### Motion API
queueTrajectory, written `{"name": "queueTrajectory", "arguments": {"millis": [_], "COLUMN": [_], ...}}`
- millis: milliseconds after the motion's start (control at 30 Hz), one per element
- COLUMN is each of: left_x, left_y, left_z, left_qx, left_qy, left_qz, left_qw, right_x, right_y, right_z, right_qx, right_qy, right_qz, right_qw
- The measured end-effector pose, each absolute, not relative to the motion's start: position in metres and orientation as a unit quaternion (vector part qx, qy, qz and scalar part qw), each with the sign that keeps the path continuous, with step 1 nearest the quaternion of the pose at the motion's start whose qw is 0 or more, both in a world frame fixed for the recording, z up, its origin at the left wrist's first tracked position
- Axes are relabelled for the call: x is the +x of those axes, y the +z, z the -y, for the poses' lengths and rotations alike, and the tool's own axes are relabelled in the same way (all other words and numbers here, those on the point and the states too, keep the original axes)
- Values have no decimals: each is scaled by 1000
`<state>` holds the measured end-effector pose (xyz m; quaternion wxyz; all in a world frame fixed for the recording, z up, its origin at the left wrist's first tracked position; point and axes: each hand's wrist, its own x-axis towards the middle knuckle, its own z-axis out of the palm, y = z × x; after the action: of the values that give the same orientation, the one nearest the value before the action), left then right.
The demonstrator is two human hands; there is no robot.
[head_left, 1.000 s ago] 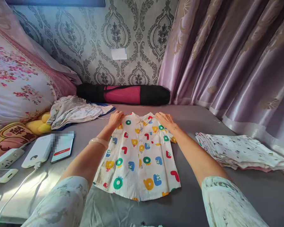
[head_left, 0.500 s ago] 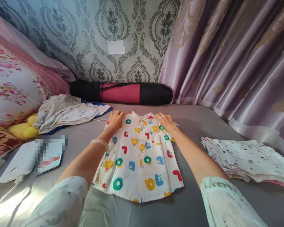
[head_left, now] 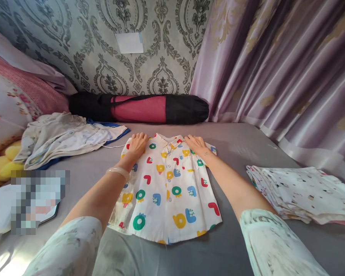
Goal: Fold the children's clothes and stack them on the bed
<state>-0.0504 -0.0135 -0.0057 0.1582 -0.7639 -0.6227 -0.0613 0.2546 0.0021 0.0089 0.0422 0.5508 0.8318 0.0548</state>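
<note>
A small white button-up shirt (head_left: 161, 191), printed with red, yellow, green and blue letter shapes, lies front side up on the grey sheet. Its collar points away from me and its hem faces me. At the left shoulder my left hand (head_left: 138, 143) has its fingers bent and closed on the cloth. My right hand (head_left: 196, 145) grips the other shoulder beside the collar in the same way. The fingertips of both hands are partly hidden. A short sleeve (head_left: 211, 148) shows just beyond my right hand.
Folded white printed clothes (head_left: 304, 191) are stacked at the right. Crumpled pale clothing (head_left: 60, 134) lies at the left near a yellow plush toy (head_left: 5, 163). A black and pink rolled bag (head_left: 138, 109) rests against the wall. A partly blurred phone (head_left: 50, 212) is at the left.
The view has shifted a little. Both hands stay at the shirt's shoulders, and the sleeve by my right hand now lies spread further outward.
</note>
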Motion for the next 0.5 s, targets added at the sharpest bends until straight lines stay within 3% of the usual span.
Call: {"name": "queueTrajectory", "arguments": {"millis": [167, 367, 500], "left_x": [-68, -116, -138], "left_y": [-2, 19, 33], "left_z": [7, 6, 18], "left_qx": [-721, -662, -628], "left_qy": [-50, -69, -86], "left_qz": [689, 743, 767], "left_qw": [55, -67, -99], "right_x": [265, 313, 343], "right_y": [14, 30, 32], "right_z": [-1, -4, 1], "right_qx": [613, 679, 712], "right_qy": [0, -115, -184], "right_qz": [-790, -724, -675], "right_qw": [-18, -31, -54]}}
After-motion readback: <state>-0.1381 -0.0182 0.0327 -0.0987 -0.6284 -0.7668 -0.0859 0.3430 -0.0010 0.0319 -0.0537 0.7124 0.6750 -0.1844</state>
